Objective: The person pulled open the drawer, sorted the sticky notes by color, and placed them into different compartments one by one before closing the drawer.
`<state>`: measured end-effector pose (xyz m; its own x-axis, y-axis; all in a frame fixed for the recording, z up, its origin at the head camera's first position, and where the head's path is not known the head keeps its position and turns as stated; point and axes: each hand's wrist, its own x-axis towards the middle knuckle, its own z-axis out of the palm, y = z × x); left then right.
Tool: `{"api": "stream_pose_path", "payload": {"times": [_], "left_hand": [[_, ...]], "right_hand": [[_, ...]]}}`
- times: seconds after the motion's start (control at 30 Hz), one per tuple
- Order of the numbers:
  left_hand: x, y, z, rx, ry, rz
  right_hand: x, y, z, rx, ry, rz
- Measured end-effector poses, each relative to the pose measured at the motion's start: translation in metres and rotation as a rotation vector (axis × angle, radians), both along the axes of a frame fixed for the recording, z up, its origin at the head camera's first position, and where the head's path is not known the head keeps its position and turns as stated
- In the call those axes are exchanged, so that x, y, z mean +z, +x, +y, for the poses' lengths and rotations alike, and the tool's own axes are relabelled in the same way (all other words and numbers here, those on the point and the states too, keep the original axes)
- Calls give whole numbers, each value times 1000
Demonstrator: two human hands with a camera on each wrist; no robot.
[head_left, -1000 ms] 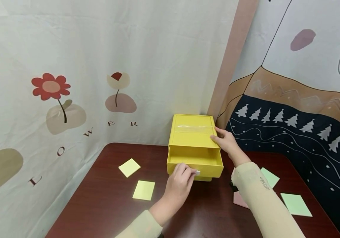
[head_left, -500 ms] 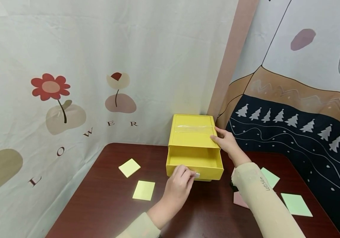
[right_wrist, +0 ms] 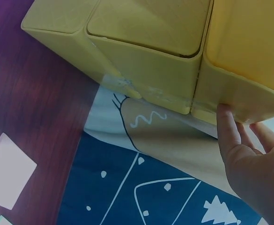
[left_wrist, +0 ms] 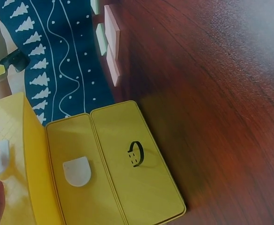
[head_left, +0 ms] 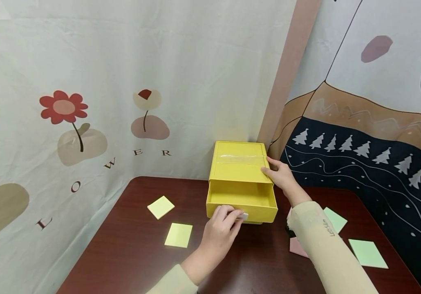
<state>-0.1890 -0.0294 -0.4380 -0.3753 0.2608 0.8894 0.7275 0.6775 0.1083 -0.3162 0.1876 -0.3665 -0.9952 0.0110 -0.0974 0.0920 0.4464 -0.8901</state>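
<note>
A yellow drawer cabinet (head_left: 238,169) stands at the back of the table with a strip of clear tape across its top. Its top drawer (head_left: 263,214) is pulled out, and the visible inside is bare. My left hand (head_left: 220,230) pinches the small white handle (head_left: 245,216) on that drawer's front. In the left wrist view, only fingertips show at the handle (left_wrist: 1,160); a lower drawer front bears another white handle (left_wrist: 77,171). My right hand (head_left: 283,178) rests against the cabinet's upper right side, its fingers (right_wrist: 227,126) fairly straight in the right wrist view.
Two yellow sticky-note pads (head_left: 160,207) lie left of the cabinet. Green pads (head_left: 368,253) and a pink pad (head_left: 298,247) lie on the right, partly behind the right sleeve (head_left: 322,237). Printed curtains hang behind the dark red table (head_left: 122,253).
The top drawer has come out very slightly toward me, and my left hand has moved with it. My right hand stays in place on the cabinet.
</note>
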Motion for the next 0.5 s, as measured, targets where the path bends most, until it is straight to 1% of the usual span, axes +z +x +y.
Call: {"api": "stream_pose_path", "payload": {"times": [0.07,0.2,0.3,0.37,0.43,0.5], "left_hand": [[0,2,-2,-1,1,5],[0,6,-10,-24,26,9],[1,6,-19,-55,59,40],[1,4,-26,-75,88,76],[2,1,-34,-79,122,106],[0,-2,-44,-65,163,104]], "right_hand": [[-1,0,0,0,0,6],[-2,0,1,1,1,9],[-2,0,0,3,-1,6],[-2,0,0,0,-5,5],[-1,0,0,-2,-8,7],[-1,0,0,-2,-7,7]]}}
